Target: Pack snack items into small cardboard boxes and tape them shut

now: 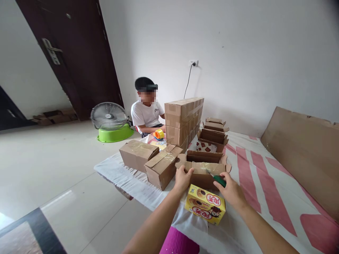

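Grip: right hand [231,192] closed around green-handled cutter [219,180], tip on taped box [202,173] | left hand [182,178] curled over box's 9 o'clock end, likely bracing it against the blade | yellow snack carton [205,204] just beside, 6 o'clock | sealed boxes [149,160] at 10 o'clock.

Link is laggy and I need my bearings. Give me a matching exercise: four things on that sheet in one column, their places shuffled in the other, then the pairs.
Things
1. green-handled tool
2. yellow snack box
3. orange tape roll
4. open carton

Places
a. by the other person, beside the stacked cartons
b. under the left hand
c. in the right hand
d. nearest the camera, between the forearms

Pairs: 1-c, 2-d, 3-a, 4-b
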Tool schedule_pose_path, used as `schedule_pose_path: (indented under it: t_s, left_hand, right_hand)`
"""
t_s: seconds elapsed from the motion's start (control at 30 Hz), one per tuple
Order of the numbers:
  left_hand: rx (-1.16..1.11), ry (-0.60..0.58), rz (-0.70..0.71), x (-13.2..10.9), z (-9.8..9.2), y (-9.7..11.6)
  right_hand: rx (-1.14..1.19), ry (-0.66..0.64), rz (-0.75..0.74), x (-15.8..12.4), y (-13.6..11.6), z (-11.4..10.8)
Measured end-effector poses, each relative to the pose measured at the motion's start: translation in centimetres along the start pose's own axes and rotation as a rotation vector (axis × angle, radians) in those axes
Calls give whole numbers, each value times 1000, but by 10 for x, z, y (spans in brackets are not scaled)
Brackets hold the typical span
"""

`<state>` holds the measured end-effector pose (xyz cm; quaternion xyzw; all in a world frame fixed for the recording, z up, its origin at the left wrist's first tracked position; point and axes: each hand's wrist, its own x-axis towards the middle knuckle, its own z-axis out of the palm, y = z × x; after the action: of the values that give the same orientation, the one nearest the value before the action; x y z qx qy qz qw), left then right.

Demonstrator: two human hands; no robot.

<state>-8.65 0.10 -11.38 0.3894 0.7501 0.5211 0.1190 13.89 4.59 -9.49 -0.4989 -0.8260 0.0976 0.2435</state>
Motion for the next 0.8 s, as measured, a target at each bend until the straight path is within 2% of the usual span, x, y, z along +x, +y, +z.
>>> schedule_pose_path:
  t_s: [0.07, 0.27, 0.37, 0.43, 0.5, 0.63, 0.7, 0.8]
  left_hand:
    - [-4, -4, 5, 0, -1, 0]
    - [2, -13, 1, 1, -2, 1]
    - [9, -13, 7, 1, -1, 0]
    - [11, -19, 10, 1, -1, 0]
    - [13, -25, 8, 1, 0, -1]
    - [17, -33, 11, 1, 1, -1]
    - [19, -35, 19, 2, 0, -1]
    - [23, -31, 27, 3, 0, -1]
  right_hand:
    - [76, -22, 60, -1, -3, 5]
    - [220, 55, 101, -3, -6, 29]
    - [270, 38, 128, -5, -8, 30]
    - [180, 11, 84, -7, -12, 25]
    - [-10, 4, -42, -11, -16, 18]
    - [-324, 91, -259, -13, -23, 8]
    - [-371, 120, -281, -10, -26, 7]
    - [-389, 94, -245, -5, -29, 11]
